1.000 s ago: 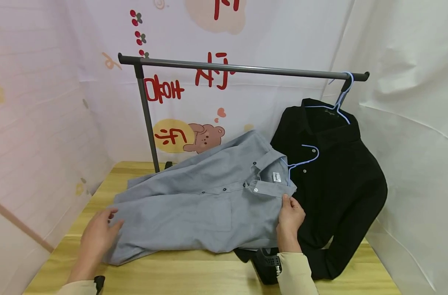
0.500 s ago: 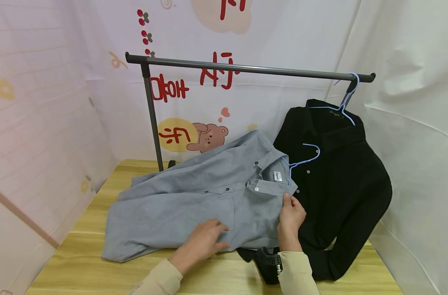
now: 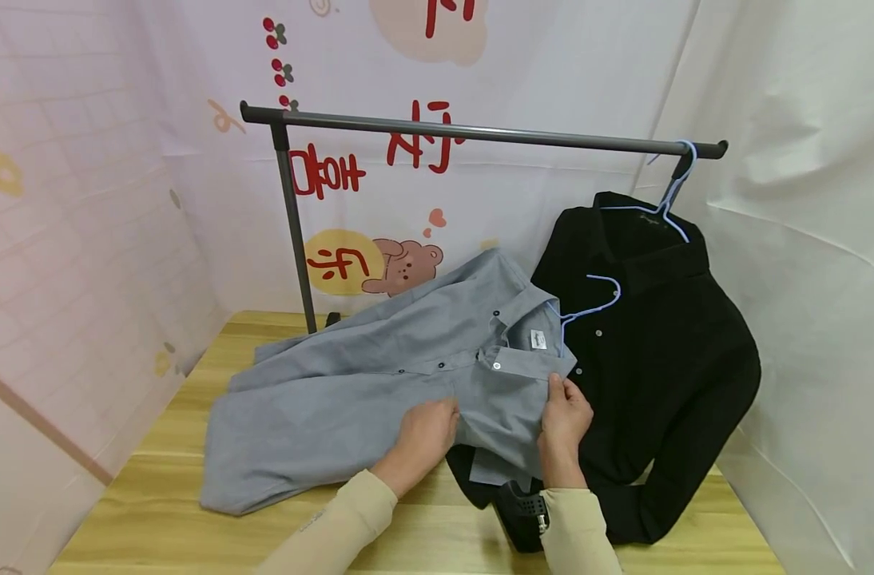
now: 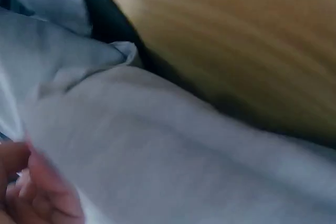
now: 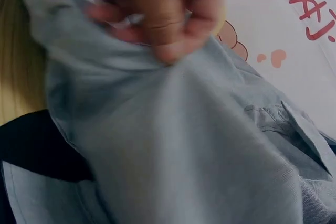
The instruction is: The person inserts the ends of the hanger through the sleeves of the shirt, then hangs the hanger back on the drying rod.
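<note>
A grey-blue button-up shirt (image 3: 336, 407) lies spread on the wooden table, its collar to the right. A light-blue hanger (image 3: 588, 313) sits inside its neck, with the hook sticking out over a black shirt. My right hand (image 3: 566, 419) pinches the grey-blue shirt beside the collar, near the shoulder. Farther left, my left hand (image 3: 426, 439) grips the shirt front around the pocket and bunches the cloth up. The right wrist view shows the pinched cloth (image 5: 173, 129) pulled into a raised fold. In the left wrist view, fingers (image 4: 52, 192) show at the lower left beside blurred fabric.
The black shirt (image 3: 681, 351) hangs on another light-blue hanger (image 3: 670, 196) at the right end of a dark metal rail (image 3: 480, 134). Its lower part rests on the table (image 3: 156, 511). A printed curtain (image 3: 538, 64) stands behind.
My left hand has moved right from the shirt's hem, over its front, and now grips the cloth there. The lower edge is lifted, showing black cloth below. My right hand keeps its hold.
</note>
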Motion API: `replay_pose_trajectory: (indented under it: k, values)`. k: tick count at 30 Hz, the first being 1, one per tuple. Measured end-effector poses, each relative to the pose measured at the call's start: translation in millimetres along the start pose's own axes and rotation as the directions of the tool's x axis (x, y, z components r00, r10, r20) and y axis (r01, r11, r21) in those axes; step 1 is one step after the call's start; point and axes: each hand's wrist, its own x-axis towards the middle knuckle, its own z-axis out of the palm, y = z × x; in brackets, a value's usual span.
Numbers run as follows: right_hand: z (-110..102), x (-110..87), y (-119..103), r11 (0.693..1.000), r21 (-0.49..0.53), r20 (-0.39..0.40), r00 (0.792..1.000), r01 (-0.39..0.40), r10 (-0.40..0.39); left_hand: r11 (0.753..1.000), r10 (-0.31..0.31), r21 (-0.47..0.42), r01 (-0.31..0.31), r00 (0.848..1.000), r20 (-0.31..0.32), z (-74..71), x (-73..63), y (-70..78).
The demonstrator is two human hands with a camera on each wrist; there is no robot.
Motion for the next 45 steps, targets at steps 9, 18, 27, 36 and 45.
replay_pose_trajectory:
  k: [9,18,27,36,45]
  values:
    - [4.6,-2.7,0.7,0.999,0.039,0.022,1.000,0.010,-0.011,0.989,0.099,-0.132,-0.066,0.960,0.262,5.8,-0.8,-2.6]
    - [3.0,-4.8,-1.8,0.999,0.049,0.026,1.000,0.016,-0.017,0.895,0.432,0.065,-0.442,0.894,0.121,13.4,-28.5,1.2]
    - [3.7,-4.9,-1.2,0.999,0.042,0.038,0.999,0.010,-0.012,0.870,0.394,0.161,-0.466,0.853,0.341,19.4,-33.7,5.0]
    - [5.5,-5.4,0.2,0.999,0.043,0.027,1.000,0.014,-0.015,0.755,0.478,0.339,-0.562,0.825,0.302,31.3,-32.0,9.6]
    - [5.5,-4.5,0.2,0.999,0.039,0.030,1.000,0.002,-0.003,0.606,0.497,0.495,-0.622,0.783,0.375,40.4,-31.9,16.4]
